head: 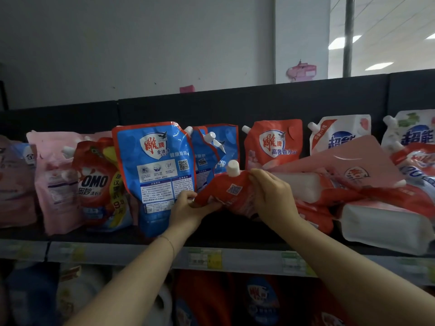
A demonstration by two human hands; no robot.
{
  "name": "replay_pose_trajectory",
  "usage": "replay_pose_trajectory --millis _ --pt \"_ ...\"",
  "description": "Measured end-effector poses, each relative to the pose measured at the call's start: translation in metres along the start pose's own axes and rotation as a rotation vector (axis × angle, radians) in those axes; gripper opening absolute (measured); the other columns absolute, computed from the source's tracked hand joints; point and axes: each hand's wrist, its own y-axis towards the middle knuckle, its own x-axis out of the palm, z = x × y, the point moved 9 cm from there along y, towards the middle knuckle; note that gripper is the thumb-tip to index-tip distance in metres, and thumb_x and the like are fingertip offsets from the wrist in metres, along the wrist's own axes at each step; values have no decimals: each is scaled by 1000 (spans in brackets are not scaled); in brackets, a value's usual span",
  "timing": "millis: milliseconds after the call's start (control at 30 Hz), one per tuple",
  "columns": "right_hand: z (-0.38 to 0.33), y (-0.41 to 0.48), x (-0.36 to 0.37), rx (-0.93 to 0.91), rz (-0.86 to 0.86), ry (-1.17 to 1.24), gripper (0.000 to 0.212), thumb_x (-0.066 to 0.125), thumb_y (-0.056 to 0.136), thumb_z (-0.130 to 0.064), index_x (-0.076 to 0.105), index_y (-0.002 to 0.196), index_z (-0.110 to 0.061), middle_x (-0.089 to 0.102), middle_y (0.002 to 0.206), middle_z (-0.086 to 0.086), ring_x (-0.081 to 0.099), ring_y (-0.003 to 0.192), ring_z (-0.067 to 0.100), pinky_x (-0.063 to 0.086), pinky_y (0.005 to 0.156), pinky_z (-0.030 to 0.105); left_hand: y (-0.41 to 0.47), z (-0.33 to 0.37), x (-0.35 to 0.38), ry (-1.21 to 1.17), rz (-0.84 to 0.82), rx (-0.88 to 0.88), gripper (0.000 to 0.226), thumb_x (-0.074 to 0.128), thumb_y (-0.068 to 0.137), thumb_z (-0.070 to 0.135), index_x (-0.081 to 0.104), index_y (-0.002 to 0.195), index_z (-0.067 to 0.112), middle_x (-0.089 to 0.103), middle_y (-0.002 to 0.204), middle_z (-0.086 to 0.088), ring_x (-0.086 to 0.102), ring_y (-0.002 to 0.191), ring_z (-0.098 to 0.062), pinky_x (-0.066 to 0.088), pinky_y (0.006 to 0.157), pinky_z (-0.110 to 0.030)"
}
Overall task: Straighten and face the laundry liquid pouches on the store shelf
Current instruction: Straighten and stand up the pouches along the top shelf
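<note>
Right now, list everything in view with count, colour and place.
Held pouch: one, red, tilted mid-shelf, cap up.
Blue pouches: at least two, blue, standing left of it.
OMO pouch: one, red, further left.
Pink pouches: count unclear, pink, far left.
Upright pouch: one, red, behind held pouch.
White pouches: two, white, standing right rear.
Fallen pouches: several, pink, red, white, heaped right.
Price labels: several, green-yellow, shelf edge.
Bottles: several, red and blue, lower shelf.
Left hand: one, grips held pouch's lower end.
Right hand: one, grips its upper side.
</note>
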Motion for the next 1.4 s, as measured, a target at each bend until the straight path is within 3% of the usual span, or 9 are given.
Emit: replay_pose_trajectory --millis 133,300,500,667,833,1033,1167,1300,1400 --pt "-9 13 0 30 61 43 23 48 91 -9 66 98 2 69 85 11 65 72 24 54 62 32 0 4 8 -172 -58 76 70 90 58 24 51 116 12 68 100 -1 67 92 -17 53 74 -25" --pt "-17 40 2 195 154 180 20 43 97 -13 61 93 -4 61 82 -3 53 70 4 41 62 18 3 -7 18 -250 -54 -87 50 72 81 36 37 109 17 61 104 -10 63 98 -28 52 84 -41" --pt "-26 57 29 372 172 376 19 41 102 -13 54 89 -13 50 70 -14 50 61 -3 39 55 9 -5 6 2 -382 -133 -8 39 54 81 52 52 112 30 63 116 4 61 103 -13 48 86 -30" --pt "-23 51 46 489 187 473 28 39 103 -19 45 76 -25 49 63 -9 48 53 -2 36 50 11 -6 15 -24 -445 -46 48 17 62 90 29 61 106 28 69 103 7 66 93 -10 54 72 -22" --pt "-13 48 60 583 69 478 1 42 101 -23 43 100 -23 61 84 0 57 68 5 41 53 11 2 30 -39 -383 155 137 23 66 89 26 63 111 22 69 102 6 65 96 -14 53 79 -31" --pt "28 -1 64 756 -118 357 33 56 93 -39 40 115 -21 57 114 -2 56 104 12 50 85 30 9 48 -47 -198 327 148 41 69 85 34 43 111 17 58 104 3 57 94 -16 47 83 -31" --pt "34 -23 56 809 -204 263 46 50 87 -62 44 107 -22 60 106 -2 59 98 17 52 80 39 -5 55 -48 -130 388 279 50 71 83 33 31 110 19 56 106 3 57 84 -7 44 71 -15" --pt "17 -22 50 687 -356 -35 49 31 94 -63 51 94 -18 62 96 0 60 87 21 51 72 40 -30 50 -52 49 531 450 55 75 78 31 39 113 10 47 115 -8 47 106 -18 47 88 -33" --pt "4 -20 45 579 -390 -133 42 32 98 -53 53 88 -18 59 91 -3 58 81 19 46 64 34 -54 58 -44 257 583 628 41 74 79 20 45 106 9 47 111 -10 39 103 -14 40 86 -31"
